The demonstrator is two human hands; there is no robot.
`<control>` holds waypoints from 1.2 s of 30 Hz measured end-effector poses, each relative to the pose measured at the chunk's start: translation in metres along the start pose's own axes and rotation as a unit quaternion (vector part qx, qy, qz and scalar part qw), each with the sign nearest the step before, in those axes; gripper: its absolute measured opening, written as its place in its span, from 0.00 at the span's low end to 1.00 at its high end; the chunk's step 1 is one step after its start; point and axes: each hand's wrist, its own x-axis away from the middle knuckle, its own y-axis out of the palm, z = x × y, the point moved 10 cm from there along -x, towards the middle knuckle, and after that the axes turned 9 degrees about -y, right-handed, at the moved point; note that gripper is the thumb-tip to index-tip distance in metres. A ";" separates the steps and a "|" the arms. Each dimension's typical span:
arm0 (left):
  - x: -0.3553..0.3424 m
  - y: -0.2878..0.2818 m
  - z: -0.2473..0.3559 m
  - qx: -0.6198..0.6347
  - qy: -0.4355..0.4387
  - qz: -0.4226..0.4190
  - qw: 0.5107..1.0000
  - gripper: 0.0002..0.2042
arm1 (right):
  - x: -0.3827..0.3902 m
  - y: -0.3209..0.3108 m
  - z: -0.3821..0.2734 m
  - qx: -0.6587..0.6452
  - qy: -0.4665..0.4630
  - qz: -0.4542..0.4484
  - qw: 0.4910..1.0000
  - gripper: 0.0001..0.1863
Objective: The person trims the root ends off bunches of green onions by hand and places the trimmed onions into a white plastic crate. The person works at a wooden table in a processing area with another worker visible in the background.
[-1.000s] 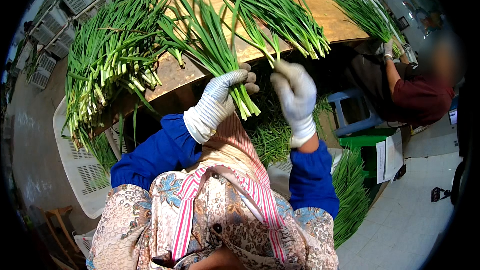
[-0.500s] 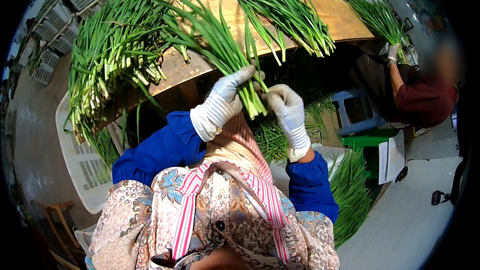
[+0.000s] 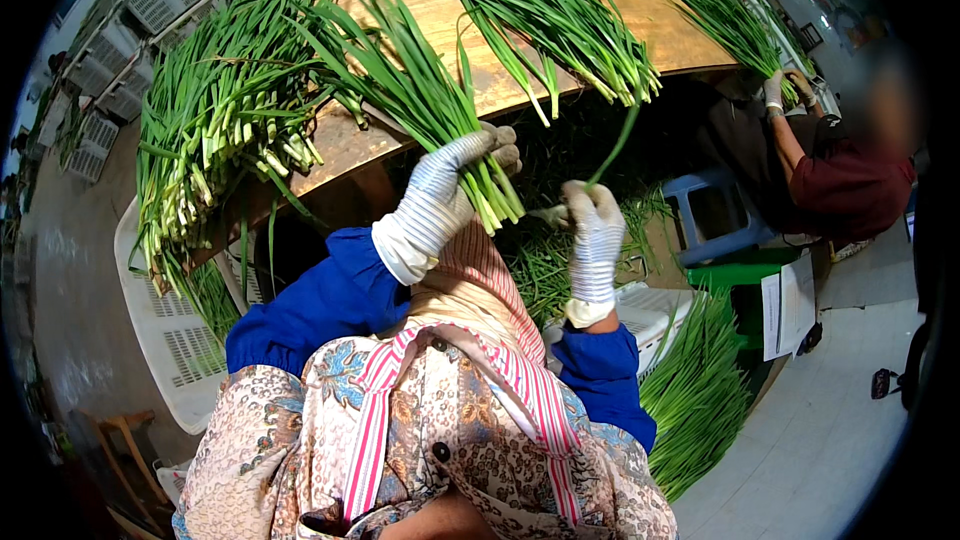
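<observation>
My gloved left hand (image 3: pixel 440 190) is closed round a bunch of garlic chives (image 3: pixel 420 75), its pale stem ends sticking out below the fingers and its leaves fanning up over the table edge. To the right, apart from the bunch, my gloved right hand (image 3: pixel 594 240) pinches a single loose chive blade (image 3: pixel 618 148), which curves up from the fingertips. A big heap of chives (image 3: pixel 235 105) hangs over the table's left edge, stems toward me. Another pile of chives (image 3: pixel 545 20) lies on the table beyond my hands.
The wooden table (image 3: pixel 430 15) curves across in front of me. Below it lie scattered green trimmings (image 3: pixel 535 275). A white crate (image 3: pixel 180 325) stands at left, a blue stool (image 3: pixel 710 220) at right. More chives (image 3: pixel 700 395) lie by my right elbow. A co-worker (image 3: pixel 850 180) handles chives at far right.
My right hand has drawn away from the bunch to the right and down, with a single blade in its fingers. The left hand still grips the bunch, whose leaves have swung slightly.
</observation>
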 end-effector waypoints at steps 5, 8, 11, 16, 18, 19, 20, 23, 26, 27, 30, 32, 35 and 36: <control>0.013 -0.005 0.013 0.016 -0.008 0.080 0.997 0.08 | -0.035 -0.065 0.028 0.594 -0.099 -0.114 0.790 0.23; 0.014 -0.018 0.012 -0.018 -0.004 0.104 0.994 0.07 | -0.059 -0.020 -0.035 0.319 -0.101 -0.047 0.941 0.27; 0.014 -0.016 0.015 0.002 -0.006 0.108 0.994 0.06 | -0.075 0.064 -0.067 0.441 -0.255 -0.089 0.856 0.26; 0.018 -0.018 0.016 0.022 -0.012 0.098 0.995 0.07 | -0.075 0.096 -0.095 0.247 -0.392 -0.123 0.878 0.22; 0.022 -0.022 0.018 -0.006 -0.002 0.115 0.993 0.09 | -0.062 0.087 -0.073 0.129 -0.189 -0.189 0.955 0.25; 0.022 -0.021 0.018 -0.020 0.001 0.119 0.993 0.09 | -0.048 0.083 -0.069 0.080 -0.085 -0.196 0.974 0.26; 0.023 -0.021 0.015 -0.018 0.000 0.120 0.993 0.10 | -0.038 0.078 -0.058 0.064 -0.066 -0.200 0.976 0.26; 0.029 -0.031 -0.003 -0.040 -0.018 0.176 0.983 0.12 | -0.001 0.065 -0.034 0.071 -0.174 -0.221 0.957 0.28; 0.014 -0.038 -0.018 -0.008 -0.030 0.122 0.992 0.13 | 0.023 0.067 -0.023 0.076 -0.156 -0.253 0.952 0.26; 0.009 -0.032 -0.024 -0.010 -0.069 0.094 0.993 0.14 | 0.026 0.069 -0.027 0.085 -0.175 -0.259 0.946 0.26; 0.009 -0.035 -0.032 -0.012 -0.098 0.138 0.985 0.14 | 0.030 0.069 -0.026 0.071 -0.153 -0.303 0.938 0.25; 0.010 -0.023 -0.026 -0.051 -0.097 0.108 0.988 0.15 | 0.030 0.075 -0.027 -0.018 0.017 -0.403 0.915 0.21; 0.017 0.007 -0.023 -0.042 -0.103 0.057 0.992 0.15 | -0.042 0.040 -0.095 0.109 -0.250 -0.190 0.943 0.12; 0.024 0.020 -0.017 -0.061 -0.089 0.074 0.991 0.15 | -0.060 0.031 -0.114 0.208 -0.322 -0.110 0.917 0.12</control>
